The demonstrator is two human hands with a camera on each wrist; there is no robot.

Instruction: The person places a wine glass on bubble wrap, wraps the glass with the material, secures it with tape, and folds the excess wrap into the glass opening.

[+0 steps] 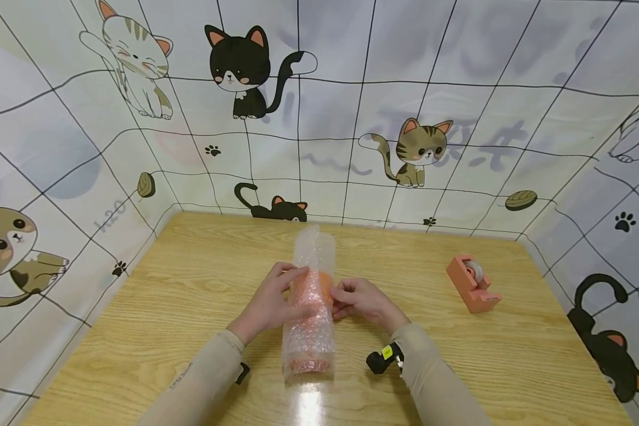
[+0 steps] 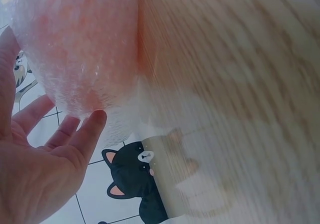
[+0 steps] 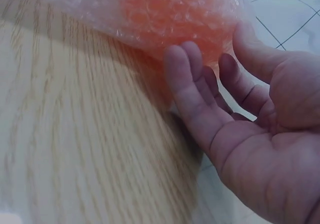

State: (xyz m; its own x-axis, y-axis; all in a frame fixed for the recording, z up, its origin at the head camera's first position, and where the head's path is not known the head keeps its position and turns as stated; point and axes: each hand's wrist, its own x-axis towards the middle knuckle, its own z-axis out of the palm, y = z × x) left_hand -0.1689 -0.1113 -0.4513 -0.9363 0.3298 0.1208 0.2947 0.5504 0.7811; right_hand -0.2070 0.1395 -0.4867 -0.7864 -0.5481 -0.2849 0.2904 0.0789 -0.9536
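Observation:
A long roll of bubble wrap (image 1: 309, 340) lies on the wooden table, pointing away from me, around something orange-pink whose kind is hidden by the layers. Clear wrap extends past the orange part at the far end. My left hand (image 1: 270, 302) rests on the roll's left side, thumb and index finger stretched over its top. In the left wrist view its fingertips touch the wrap (image 2: 80, 49). On the other side, my right hand (image 1: 364, 302) pinches the wrap's right edge beside the orange part. The right wrist view shows its fingers bent below the bubble wrap (image 3: 165, 14), thumb against it.
A coral tape dispenser (image 1: 470, 287) with a tape roll stands on the right of the table (image 1: 223, 248). Cat-printed cloth walls (image 1: 330, 106) enclose the table's back and sides. A black wrist camera (image 1: 383, 358) sits by the right sleeve.

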